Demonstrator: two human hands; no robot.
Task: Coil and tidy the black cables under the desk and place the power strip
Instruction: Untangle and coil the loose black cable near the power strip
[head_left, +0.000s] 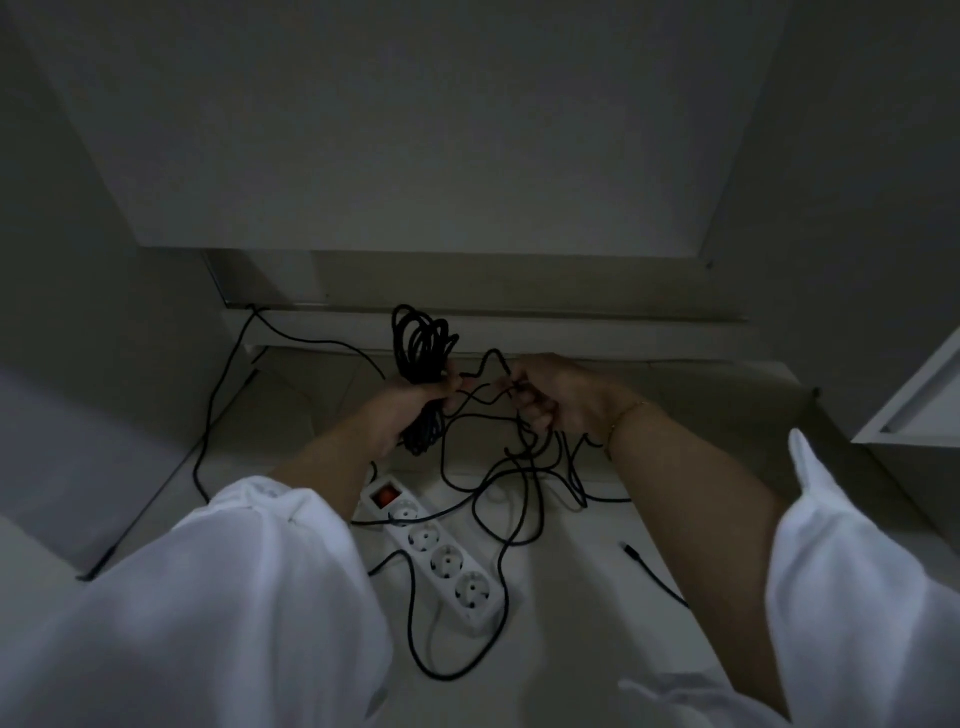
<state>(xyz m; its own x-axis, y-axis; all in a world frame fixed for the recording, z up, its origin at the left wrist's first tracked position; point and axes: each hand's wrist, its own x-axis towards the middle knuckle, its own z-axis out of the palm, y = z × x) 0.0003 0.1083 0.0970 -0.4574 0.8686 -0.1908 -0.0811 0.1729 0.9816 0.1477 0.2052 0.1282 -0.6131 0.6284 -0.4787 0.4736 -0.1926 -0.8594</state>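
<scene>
Under the desk, seen from my head camera, my left hand (415, 404) grips a coil of black cable (423, 343) around its middle, with loops standing above my fist and hanging below it. My right hand (550, 397) pinches the loose black cable (441, 677) just beside the coil; my hands are near each other but not touching, with a short run of cable between them. To make this turn well, I judge I should slide my right hand down the slack, shake out the tangle on the floor before drawing it in, and lay each new loop the same size as the others so the bundle does not twist. The white power strip (441, 556) lies flat on the floor below my hands, sockets up, with strands of loose cable crossing it. Its long axis runs diagonally: the red switch (385, 496) end lies farther away to my left, the other end nearer me to my right.
</scene>
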